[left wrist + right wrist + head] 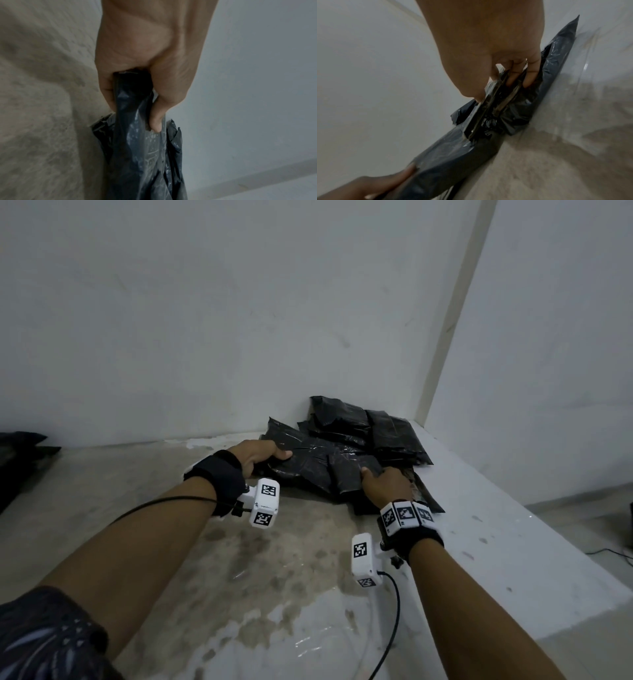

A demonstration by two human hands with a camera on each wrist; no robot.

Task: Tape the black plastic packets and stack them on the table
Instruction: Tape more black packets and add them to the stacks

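Our left hand (262,455) grips the left end of a crinkled black plastic packet (308,465), thumb on top and the other fingers curled underneath; the left wrist view shows the glossy film bunched between thumb and fingers (155,119). Our right hand (385,484) holds the same packet at its right end, thumb laid across the top. From the right wrist camera the fingers (529,75) curl into the folds of the plastic, and a shiny band of clear tape (486,106) runs out from under the thumb along the packet's upper face. We cannot tell whether the right hand pinches the tape itself or only the film beneath it.

Between our two hands the packet lies on the pale, stained concrete table (239,559), its underside touching the surface. Just beyond our fingertips sits a loose pile of more black plastic packets (370,429), overlapping one another and pushed against the white wall (239,320) in the corner. Another flat black packet (428,501) shows under and to the right of our right hand. Well off to the left of our left hand, a dark heap (20,460) sits at the table's edge, too dim to identify. White tagged camera blocks (265,501) hang from black wrist straps on both arms.
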